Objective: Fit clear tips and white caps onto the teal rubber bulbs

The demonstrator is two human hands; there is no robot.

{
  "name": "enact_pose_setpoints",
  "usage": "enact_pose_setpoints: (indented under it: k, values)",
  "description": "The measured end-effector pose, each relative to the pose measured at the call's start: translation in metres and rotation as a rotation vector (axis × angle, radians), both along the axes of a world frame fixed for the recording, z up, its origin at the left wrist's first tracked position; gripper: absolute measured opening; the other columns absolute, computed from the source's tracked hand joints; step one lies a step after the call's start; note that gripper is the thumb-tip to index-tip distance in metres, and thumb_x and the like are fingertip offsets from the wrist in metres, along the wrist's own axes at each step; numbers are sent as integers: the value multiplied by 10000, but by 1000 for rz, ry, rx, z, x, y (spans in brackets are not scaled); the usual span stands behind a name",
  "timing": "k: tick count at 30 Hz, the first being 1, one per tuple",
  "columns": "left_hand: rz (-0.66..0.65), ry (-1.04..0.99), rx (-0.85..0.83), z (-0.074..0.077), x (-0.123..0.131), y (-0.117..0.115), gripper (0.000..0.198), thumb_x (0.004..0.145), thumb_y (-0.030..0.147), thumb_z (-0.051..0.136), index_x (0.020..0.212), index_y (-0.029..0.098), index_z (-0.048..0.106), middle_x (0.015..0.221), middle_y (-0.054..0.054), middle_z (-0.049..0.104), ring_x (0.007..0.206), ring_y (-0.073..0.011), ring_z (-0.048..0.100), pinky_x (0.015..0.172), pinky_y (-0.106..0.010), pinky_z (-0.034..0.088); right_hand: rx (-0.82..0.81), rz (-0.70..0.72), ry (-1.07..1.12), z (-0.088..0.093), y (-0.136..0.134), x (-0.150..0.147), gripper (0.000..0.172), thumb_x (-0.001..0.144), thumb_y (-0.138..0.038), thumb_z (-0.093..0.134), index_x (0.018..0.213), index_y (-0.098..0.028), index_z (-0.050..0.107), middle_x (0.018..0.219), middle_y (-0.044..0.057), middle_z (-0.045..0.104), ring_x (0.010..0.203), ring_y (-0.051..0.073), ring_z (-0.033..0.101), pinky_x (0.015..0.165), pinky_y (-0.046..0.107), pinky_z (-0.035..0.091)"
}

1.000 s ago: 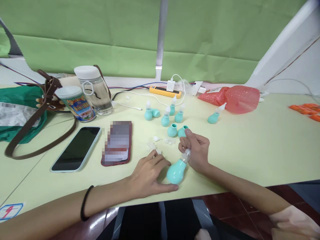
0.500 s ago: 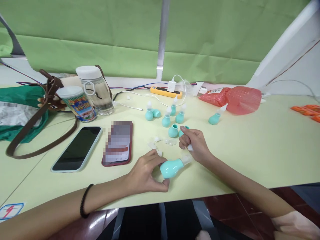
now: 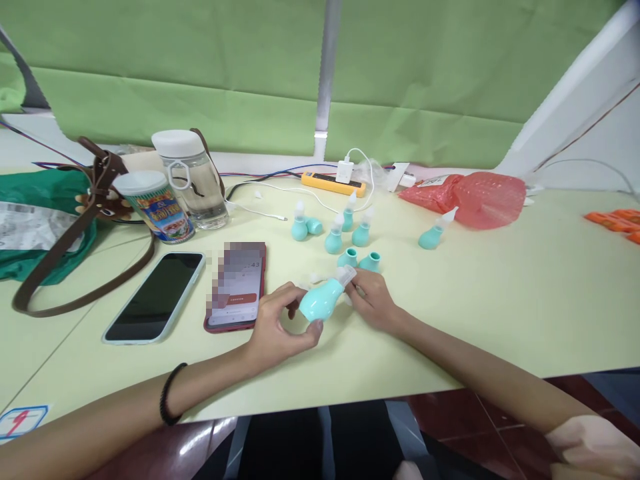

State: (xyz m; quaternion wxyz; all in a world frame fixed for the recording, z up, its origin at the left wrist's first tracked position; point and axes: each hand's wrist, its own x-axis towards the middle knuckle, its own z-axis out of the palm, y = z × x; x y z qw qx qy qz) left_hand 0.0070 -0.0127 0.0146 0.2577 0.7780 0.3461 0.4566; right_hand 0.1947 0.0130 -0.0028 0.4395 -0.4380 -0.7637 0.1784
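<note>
My left hand (image 3: 280,320) grips a teal nasal aspirator bulb (image 3: 320,301) between thumb and fingers, raised a little off the table. A clear plastic piece (image 3: 346,275) sits on its neck and points up to the right. At that clear end is my right hand (image 3: 374,301), closed, its fingertips partly hidden; a small whitish piece (image 3: 349,300) shows under them. Just behind stand two open teal bulbs (image 3: 370,261) without tips. Farther back are several aspirators with clear tips (image 3: 333,237). Small clear parts (image 3: 315,277) lie partly hidden behind the held bulb.
Left of my hands lie a red-cased phone (image 3: 235,300) and a pale-cased phone (image 3: 155,299). Behind them stand a snack canister (image 3: 160,210) and a water bottle (image 3: 195,187). A yellow power strip (image 3: 320,182) and a red plastic bag (image 3: 490,200) lie along the back.
My left hand has lifted the bulb and moved it up and left, its clear end now angled upward. My right hand has come down and left to that clear end.
</note>
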Motion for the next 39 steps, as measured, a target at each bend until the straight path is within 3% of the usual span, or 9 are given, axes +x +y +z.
enact_pose_setpoints:
  k: [5,9,12,15,19,24,31,36,39]
  values:
    - [24,37,-8,0,2,0,90,600,194,540,648,135,492,547,15,435,504,-100,389,463,-230,343,73,10,151,6,-7,2,225,818,-236,361,629,-159,456,606,16,432,600,117,390,588,274,318]
    - [7,67,61,-1,3,-1,147,576,176,555,713,137,518,563,15,466,510,-102,397,464,-227,352,-164,195,376,8,-14,0,172,827,-304,376,803,-174,486,584,-16,412,508,85,386,458,218,312]
    - [-40,138,112,-2,4,-4,233,559,178,567,786,138,533,600,-2,513,555,-127,426,496,-246,382,-244,192,325,10,-17,-3,145,780,-304,476,719,-172,483,528,-43,381,444,59,340,400,189,272]
    - [-49,250,37,-1,4,-7,306,593,201,567,890,142,523,683,-27,552,630,-158,480,547,-271,418,-74,100,212,12,-21,-6,186,765,-258,500,612,-170,440,468,-57,369,409,47,315,387,180,264]
    - [-88,314,-72,1,5,-11,496,662,365,589,1084,165,422,886,-63,570,763,-183,532,651,-303,450,307,83,53,13,-28,-10,153,734,-190,519,608,-177,433,454,-59,377,402,49,316,396,188,267]
    - [-213,482,35,-2,7,-14,239,769,385,474,838,157,495,722,-42,562,686,-175,524,588,-282,445,542,189,-105,16,-35,-13,240,705,-119,453,520,-188,319,416,-58,283,394,65,246,388,225,199]
    - [-255,545,440,-13,10,-14,253,826,330,398,734,121,506,640,-65,552,613,-171,492,540,-283,462,133,238,-123,23,-43,-13,362,799,-194,290,451,-179,191,393,-44,196,370,62,177,386,239,195]
    - [-285,550,595,-9,8,-14,209,831,267,404,720,120,505,636,-75,549,652,-182,511,555,-277,461,-265,377,78,24,-42,-14,442,819,-299,345,401,-163,294,369,-51,216,341,38,212,357,212,184]
    - [-318,584,635,-3,4,-12,127,817,187,401,893,135,489,620,-51,526,582,-166,473,484,-255,426,-443,334,247,24,-40,-10,453,816,-329,372,404,-145,406,359,-37,323,344,40,281,362,207,203]
